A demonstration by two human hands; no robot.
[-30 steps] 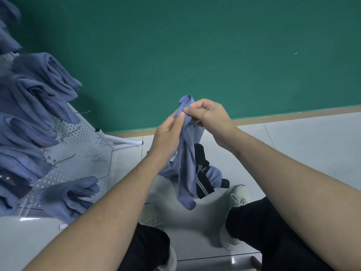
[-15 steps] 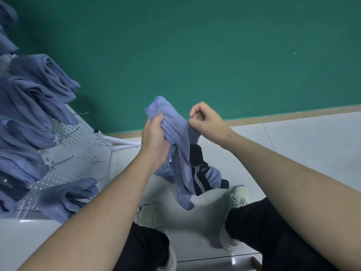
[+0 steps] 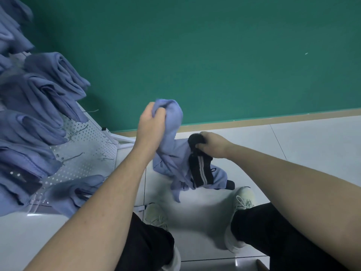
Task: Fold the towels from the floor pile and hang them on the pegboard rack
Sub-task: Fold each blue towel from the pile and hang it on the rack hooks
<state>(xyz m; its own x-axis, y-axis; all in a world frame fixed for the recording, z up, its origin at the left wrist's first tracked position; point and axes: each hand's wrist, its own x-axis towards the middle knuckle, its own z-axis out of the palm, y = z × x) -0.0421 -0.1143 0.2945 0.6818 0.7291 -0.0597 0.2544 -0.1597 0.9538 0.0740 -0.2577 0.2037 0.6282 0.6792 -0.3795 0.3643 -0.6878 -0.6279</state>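
Note:
My left hand (image 3: 150,128) grips a bunched blue towel (image 3: 172,122) that hangs down toward the floor. My right hand (image 3: 213,142) is lower, at the floor pile (image 3: 216,178), and pinches the top of a black towel with white stripes (image 3: 200,169), lifting it from the blue cloth under it. The white pegboard rack (image 3: 86,151) leans at the left, with several folded blue towels (image 3: 56,75) hanging on its pegs.
A green wall with a tan baseboard (image 3: 273,118) runs behind the pile. The floor is pale tile (image 3: 312,145). My pale shoes (image 3: 244,198) and black trouser legs stand just before the pile. Bare metal pegs (image 3: 72,157) stick out of the rack's lower part.
My right hand let go of the blue towel, dropped to the floor pile and took hold of the black striped towel. My left hand keeps the blue towel, now bunched.

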